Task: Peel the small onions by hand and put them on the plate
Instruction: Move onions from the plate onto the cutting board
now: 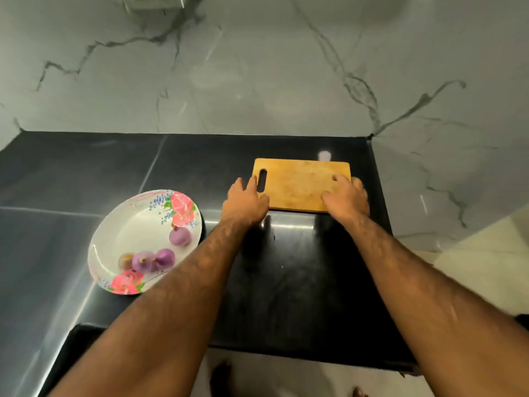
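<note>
Small onions (144, 260), mostly purple, on the floral white plate (114, 233), our left hand (246, 202) flat on the rectangular wooden board (300, 184), our right hand (347, 200) gripping its right end.

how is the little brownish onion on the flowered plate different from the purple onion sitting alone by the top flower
Colour: the small brownish-tan onion is dull brown; the lone pale purple onion is lilac. Size: the brownish one looks smaller than the lone purple one. Place: the brownish one sits against another purple onion; the lone one lies apart. Both rest on the white flowered plate.
</note>
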